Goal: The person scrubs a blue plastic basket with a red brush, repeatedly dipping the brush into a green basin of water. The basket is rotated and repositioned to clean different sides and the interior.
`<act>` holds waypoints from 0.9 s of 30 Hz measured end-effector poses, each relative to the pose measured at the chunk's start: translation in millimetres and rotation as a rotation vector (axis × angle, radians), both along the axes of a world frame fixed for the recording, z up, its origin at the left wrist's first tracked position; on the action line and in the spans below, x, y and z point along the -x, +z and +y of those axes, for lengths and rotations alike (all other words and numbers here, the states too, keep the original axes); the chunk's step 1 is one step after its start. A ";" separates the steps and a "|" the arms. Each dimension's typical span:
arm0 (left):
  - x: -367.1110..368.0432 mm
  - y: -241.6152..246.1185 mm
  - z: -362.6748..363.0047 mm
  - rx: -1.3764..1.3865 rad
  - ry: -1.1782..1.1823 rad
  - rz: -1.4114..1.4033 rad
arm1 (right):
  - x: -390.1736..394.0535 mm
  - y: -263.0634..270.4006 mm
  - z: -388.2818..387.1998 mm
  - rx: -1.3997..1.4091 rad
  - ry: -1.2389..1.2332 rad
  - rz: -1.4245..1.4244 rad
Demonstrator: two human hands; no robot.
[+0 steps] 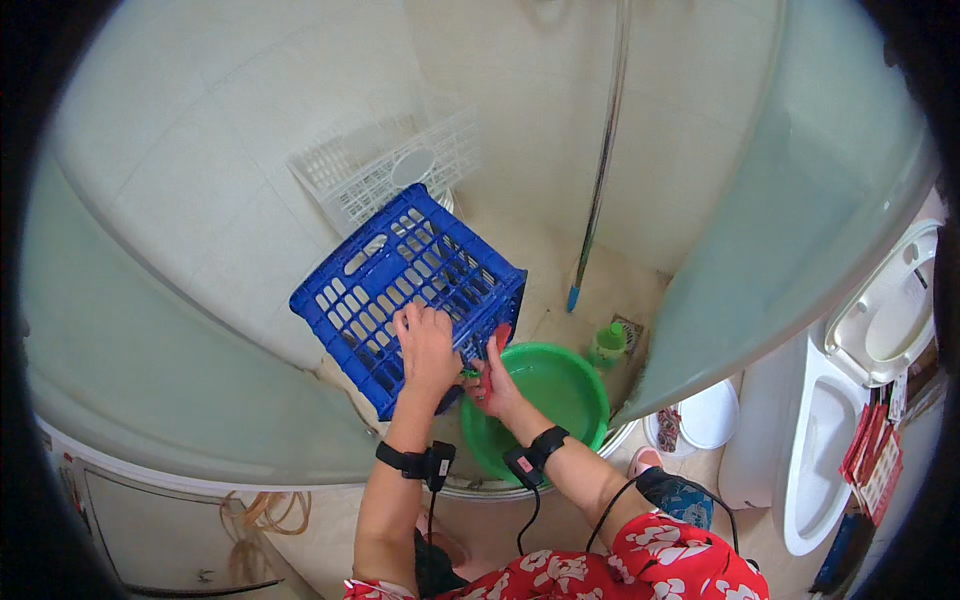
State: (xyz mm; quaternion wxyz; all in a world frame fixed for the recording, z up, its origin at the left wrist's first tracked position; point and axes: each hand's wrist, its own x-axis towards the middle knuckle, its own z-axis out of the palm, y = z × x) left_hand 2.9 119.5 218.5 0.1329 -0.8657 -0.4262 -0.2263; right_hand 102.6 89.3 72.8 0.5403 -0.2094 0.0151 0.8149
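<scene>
A blue plastic crate (375, 300) with slotted, gridded walls is tilted in front of me, up against the left wall of a shower stall. My left hand (427, 349) grips its near lattice, fingers hooked over the bars. Close by on the right, my right hand (493, 382) is at the crate's lower right corner. A slim red item (502, 335) shows between its thumb and fingers; its kind is partly hidden. Directly beneath the right hand and forearm sits a green plastic basin (559, 401) with some liquid in it.
Behind the crate, a clear plastic rack (375, 180) leans on the wall. A metal pole (600, 165) with a blue tip stands near a green-capped bottle (608, 345) and floor drain (632, 335). Curved glass panels (780, 225) flank me; a toilet (825, 442) is at right.
</scene>
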 end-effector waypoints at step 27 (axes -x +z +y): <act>-16.4 86.1 -147.3 0.026 -0.228 -0.290 | -31.3 120.0 -148.9 0.017 -0.323 -0.219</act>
